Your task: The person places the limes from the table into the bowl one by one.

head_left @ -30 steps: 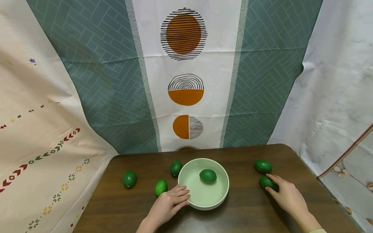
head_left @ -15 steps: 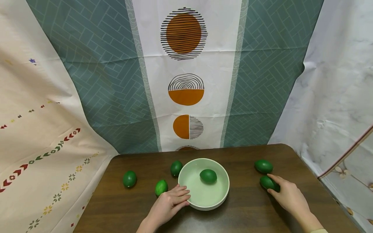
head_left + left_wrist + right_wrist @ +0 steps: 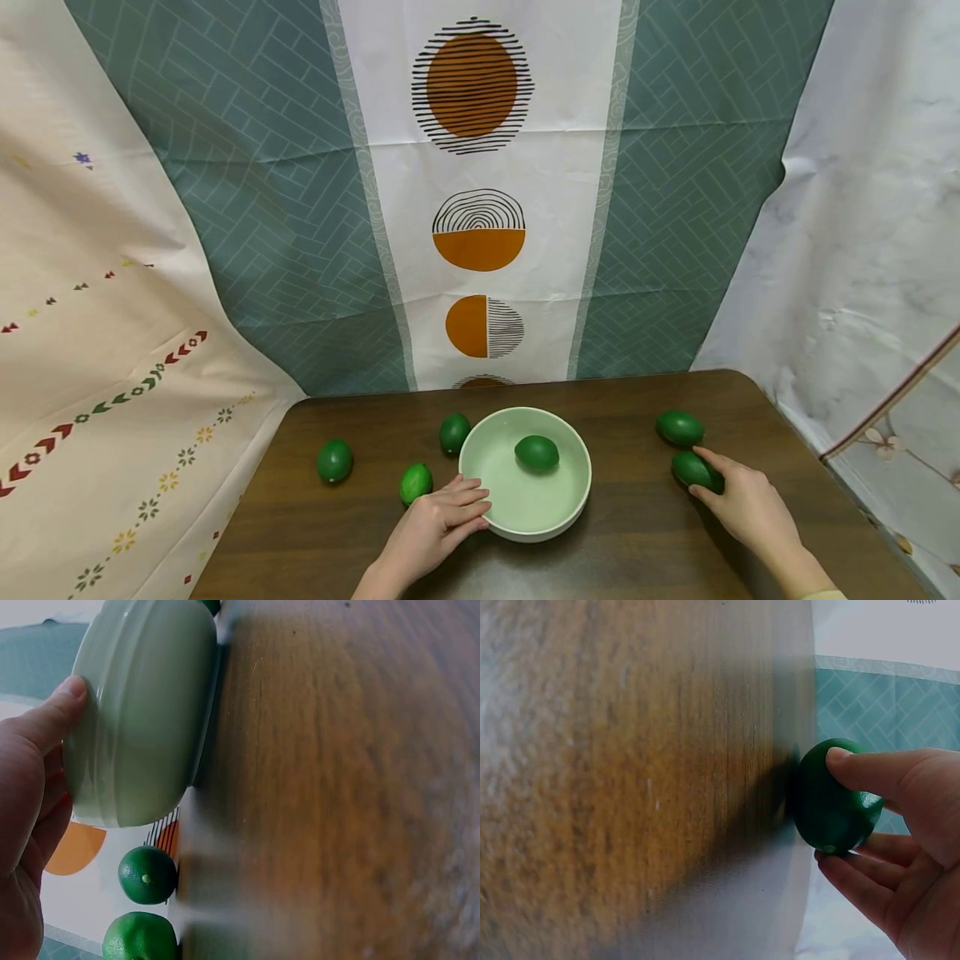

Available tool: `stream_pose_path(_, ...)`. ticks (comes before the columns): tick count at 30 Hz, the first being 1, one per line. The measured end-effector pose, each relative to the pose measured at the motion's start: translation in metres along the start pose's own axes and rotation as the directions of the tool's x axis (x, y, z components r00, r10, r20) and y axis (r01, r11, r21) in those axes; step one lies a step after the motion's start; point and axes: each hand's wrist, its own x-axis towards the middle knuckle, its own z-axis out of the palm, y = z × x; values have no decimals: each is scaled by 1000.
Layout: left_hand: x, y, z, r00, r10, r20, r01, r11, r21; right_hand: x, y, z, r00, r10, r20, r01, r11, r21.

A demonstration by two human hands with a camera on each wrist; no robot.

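My left hand (image 3: 437, 523) holds the left rim of a pale green bowl (image 3: 491, 454), fingers over the edge. In the left wrist view the thumb lies on the bowl's outer wall (image 3: 142, 727). One dark green lime (image 3: 537, 454) lies inside the bowl. At the right, my right hand (image 3: 750, 504) grips another dark lime (image 3: 693, 471) between thumb and fingers, clearly seen in the right wrist view as a lime (image 3: 832, 806) low by the tabletop. Just behind it lies a further lime (image 3: 679, 427).
Left of the bowl are a dark lime (image 3: 454, 433) close to its wall, a brighter green lime (image 3: 416, 483) by my left hand, and a dark lime (image 3: 333, 461) farther out. The brown wooden table (image 3: 622, 533) ends at a patterned cloth backdrop (image 3: 480, 167).
My right hand has shifted very slightly to the right with the lime in its grip. The left hand and the bowl stay in place.
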Motion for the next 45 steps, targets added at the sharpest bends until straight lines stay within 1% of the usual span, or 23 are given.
stream_pose_path(6,0,1,0,999,-39,21,40,999,-19,1,1,-1,1000,16,17,-16,1000,3)
stream_pose_path(12,0,2,0,999,-45,24,45,999,-20,1,1,-1,999,26,31,-26,1000,10)
stream_pose_path(21,-1,3,-1,997,-65,33,66,997,-30,1,2,-1,999,43,31,-43,999,16)
stream_pose_path(29,-1,2,0,998,-63,27,64,997,-33,1,2,-1,998,52,35,-53,999,11)
stream_pose_path(36,0,2,0,999,-40,16,41,999,-25,-1,2,-2,998,50,38,-50,999,13)
stream_pose_path(43,0,2,0,999,-47,21,47,998,-30,-1,3,-2,998,58,39,-59,998,19)
stream_pose_path(45,0,2,0,999,-33,16,34,999,-22,-2,3,-2,997,60,39,-61,998,20)
